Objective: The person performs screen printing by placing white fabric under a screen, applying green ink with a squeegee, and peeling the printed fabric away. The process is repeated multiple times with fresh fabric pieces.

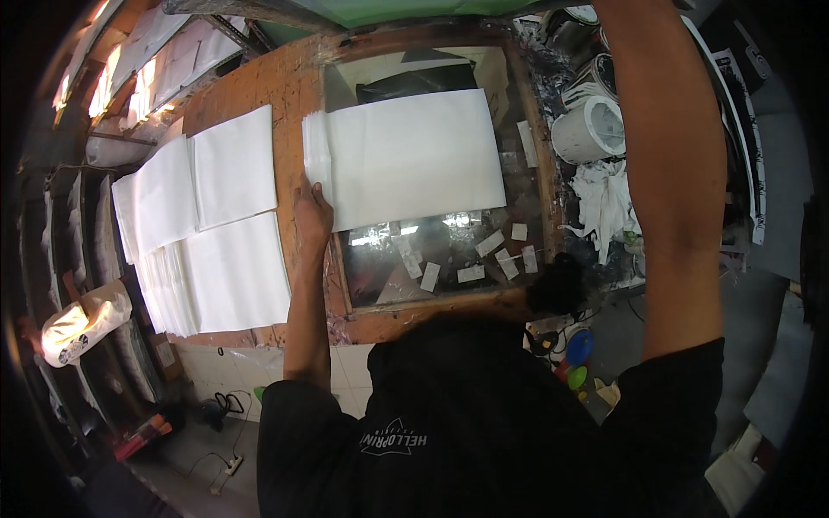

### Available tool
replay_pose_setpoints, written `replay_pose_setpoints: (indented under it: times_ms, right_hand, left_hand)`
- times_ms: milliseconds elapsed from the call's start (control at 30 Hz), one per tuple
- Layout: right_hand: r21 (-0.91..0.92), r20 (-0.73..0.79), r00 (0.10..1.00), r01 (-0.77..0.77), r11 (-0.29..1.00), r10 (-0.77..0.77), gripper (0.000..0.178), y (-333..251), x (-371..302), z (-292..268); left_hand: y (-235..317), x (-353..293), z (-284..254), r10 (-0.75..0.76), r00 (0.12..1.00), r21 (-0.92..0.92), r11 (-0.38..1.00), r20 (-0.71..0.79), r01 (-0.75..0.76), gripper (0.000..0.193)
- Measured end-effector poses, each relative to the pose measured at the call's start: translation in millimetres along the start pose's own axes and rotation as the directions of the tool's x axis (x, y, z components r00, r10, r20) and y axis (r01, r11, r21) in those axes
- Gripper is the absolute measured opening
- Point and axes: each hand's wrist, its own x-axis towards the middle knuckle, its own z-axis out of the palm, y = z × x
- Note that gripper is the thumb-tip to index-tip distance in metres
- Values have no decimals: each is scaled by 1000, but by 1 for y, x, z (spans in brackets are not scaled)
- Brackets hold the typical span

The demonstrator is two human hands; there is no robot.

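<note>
My left hand (313,207) is closed on the near left corner of a layered stack of white sheets (414,160). I cannot tell whether they are paper or cloth. They lie on a glass panel (397,268) set in a wooden table, their left edges fanned out in thin layers. My right arm (673,164) stretches up past the top edge of the picture, so its hand is out of sight. Above the table's far side, part of a green framed screen (397,10) shows.
More white stacks (237,268) cover the table's left part. Small pale tape pieces (471,274) dot the glass. On the right stand a paint-smeared white bucket (587,131) and a crumpled white rag (602,203). Dark racks (86,207) line the left; a cable (233,462) lies on the floor.
</note>
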Motion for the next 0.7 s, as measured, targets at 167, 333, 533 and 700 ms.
replay_pose_setpoints:
  times_ms: [167,333,533,700]
  right_hand:
    - [1,-7,1000,15,1000,-15,58,15,13,3]
    - [4,-41,998,40,999,-40,61,14,15,4]
    - [8,-45,999,-8,1000,8,60,4,5,6]
    - [24,-64,990,129,991,-127,57,19,8,7]
  left_hand:
    - [28,-4,-3,-86,996,143,986,-32,89,64]
    - [46,-17,2,49,996,502,865,-81,-2,70]
    - [32,-19,23,47,997,475,880,-54,-15,73]
    - [23,-10,31,31,995,429,903,-92,12,86]
